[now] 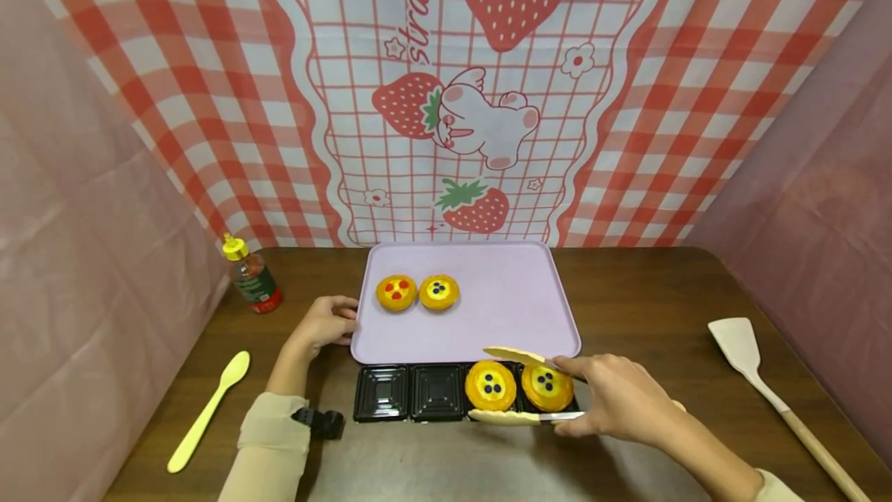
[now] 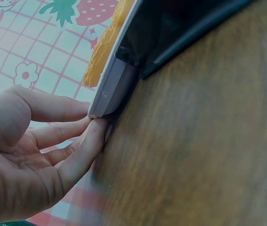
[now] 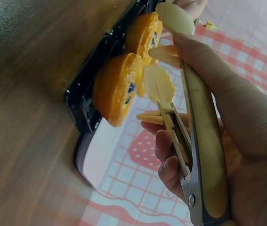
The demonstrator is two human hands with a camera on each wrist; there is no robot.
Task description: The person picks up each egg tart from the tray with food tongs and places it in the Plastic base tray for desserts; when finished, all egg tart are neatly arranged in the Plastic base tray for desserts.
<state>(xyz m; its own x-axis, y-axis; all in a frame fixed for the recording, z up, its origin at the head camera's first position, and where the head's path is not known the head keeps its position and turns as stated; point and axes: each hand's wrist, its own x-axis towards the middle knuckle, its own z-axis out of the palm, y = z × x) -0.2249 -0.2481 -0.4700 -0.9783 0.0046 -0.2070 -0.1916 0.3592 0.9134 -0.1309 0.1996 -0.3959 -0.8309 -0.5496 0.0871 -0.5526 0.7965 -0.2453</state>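
Your right hand (image 1: pixel 616 397) gripped parted tongs (image 3: pixel 204 141) near a tart (image 1: pixel 491 386), your left hand (image 1: pixel 327 324) pinched the tray (image 1: pixel 509 297), and oversqueezing risked denting the tart.

Strawberry-print backdrop (image 1: pixel 557 115) (red gingham edges (image 1: pixel 209 99)), pink side drapes (image 1: pixel 84 215), brown tabletop (image 1: pixel 641 293).
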